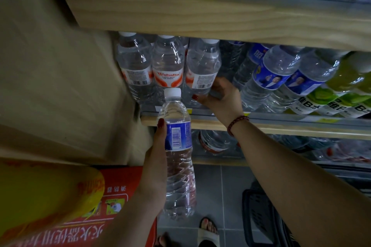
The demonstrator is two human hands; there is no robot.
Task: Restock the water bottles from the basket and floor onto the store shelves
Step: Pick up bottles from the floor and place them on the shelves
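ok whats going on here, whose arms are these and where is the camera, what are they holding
There is no machine: these are a person's two bare arms, filmed by one wide-angle camera worn on the head, looking down at store shelves. The left hand holds a blue-labelled water bottle upright in front of the shelf edge. The right hand has its grip on a red-labelled bottle standing in a row on the shelf. Blue-labelled and green-labelled bottles stand further right. A dark basket sits on the tiled floor below.
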